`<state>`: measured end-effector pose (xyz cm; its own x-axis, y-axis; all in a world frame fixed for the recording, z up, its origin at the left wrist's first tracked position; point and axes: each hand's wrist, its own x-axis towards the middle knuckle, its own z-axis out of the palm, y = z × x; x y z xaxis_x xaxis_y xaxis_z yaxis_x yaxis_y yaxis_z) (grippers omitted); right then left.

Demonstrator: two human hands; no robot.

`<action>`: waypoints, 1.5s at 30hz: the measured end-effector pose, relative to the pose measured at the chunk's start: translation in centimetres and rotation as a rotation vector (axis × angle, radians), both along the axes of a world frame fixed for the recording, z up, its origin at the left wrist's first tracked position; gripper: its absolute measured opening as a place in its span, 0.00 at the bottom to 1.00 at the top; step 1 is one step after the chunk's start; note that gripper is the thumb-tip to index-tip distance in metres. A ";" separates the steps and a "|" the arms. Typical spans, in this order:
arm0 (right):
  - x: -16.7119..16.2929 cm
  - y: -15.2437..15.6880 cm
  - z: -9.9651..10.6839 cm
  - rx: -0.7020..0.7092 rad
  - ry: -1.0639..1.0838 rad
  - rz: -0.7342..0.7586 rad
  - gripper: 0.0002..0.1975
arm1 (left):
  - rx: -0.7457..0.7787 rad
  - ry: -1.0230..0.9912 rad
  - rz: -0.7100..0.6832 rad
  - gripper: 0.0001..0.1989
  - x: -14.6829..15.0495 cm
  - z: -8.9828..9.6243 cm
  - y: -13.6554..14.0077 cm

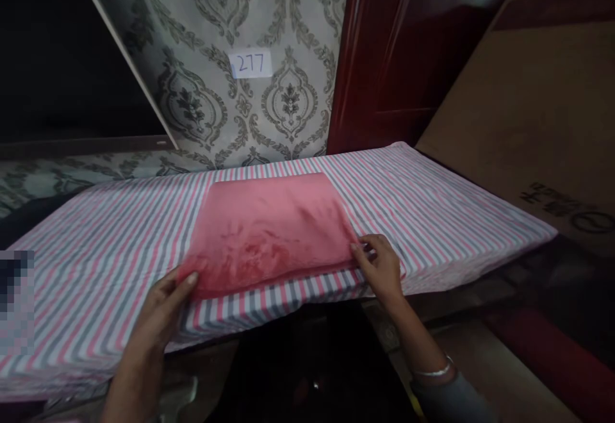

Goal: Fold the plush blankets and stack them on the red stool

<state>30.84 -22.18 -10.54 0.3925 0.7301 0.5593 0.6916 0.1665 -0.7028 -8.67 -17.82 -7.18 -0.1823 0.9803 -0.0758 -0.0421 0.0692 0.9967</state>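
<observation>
A flat, roughly rectangular pink sheet [278, 218] lies on a striped cloth in front of me. It looks soft, with wrinkles and darker red patches towards its near side; whether it is fabric or thin plastic I cannot tell. My left hand [166, 298] pinches its near left corner between thumb and fingers. At the near right corner, my right hand [382, 266] has closed its thumb and fingertips on the edge. The near edge between the two hands runs close to the table's front edge.
The striped tablecloth [413, 199] covers the table and hangs over its front edge. Behind it stand a patterned wall with a paper label [250, 63] and a dark red door [384, 58]. A dark screen [72, 58] is at left, a large cardboard box [542, 109] at right.
</observation>
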 end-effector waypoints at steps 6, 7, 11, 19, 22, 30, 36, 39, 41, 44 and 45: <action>0.1 -1.2 -0.4 -0.001 -0.029 -0.055 0.12 | -0.024 -0.081 0.034 0.28 -0.1 -0.3 0.0; 0.1 -1.2 -0.6 0.006 -0.036 -0.043 0.11 | -0.037 -0.054 0.017 0.27 -0.3 -0.3 0.0; -0.2 -0.8 -1.2 0.053 -0.064 0.006 0.09 | -0.063 0.002 -0.002 0.28 -0.5 0.0 0.0; -0.6 -0.8 0.0 0.075 -0.105 -0.063 0.07 | -0.025 -0.080 -0.022 0.27 -0.1 -0.8 0.0; -0.7 -1.0 -0.4 0.046 -0.097 -0.022 0.07 | -0.019 -0.088 -0.025 0.27 -0.2 -1.0 0.1; -0.7 0.1 -0.4 0.095 -0.084 -0.066 0.04 | -0.004 -0.066 0.017 0.32 0.5 -0.7 -0.1; 0.5 -0.2 -1.3 0.081 0.015 -0.132 0.04 | 0.026 -0.054 0.028 0.33 0.5 -1.2 -0.1; 0.5 -0.4 -2.1 0.033 0.076 -0.128 0.08 | 0.039 -0.050 0.030 0.34 0.4 -1.4 -0.1; 0.4 -0.4 -2.3 0.021 0.130 -0.107 0.10 | 0.040 -0.073 0.021 0.34 0.5 -1.2 -0.2; 0.2 -0.2 -1.8 0.010 0.184 -0.049 0.13 | 0.048 -0.096 0.011 0.33 0.9 -0.9 -0.4; 0.1 -0.1 -1.5 0.007 0.178 -0.034 0.14 | 0.050 -0.084 0.009 0.33 1.0 -0.8 -0.4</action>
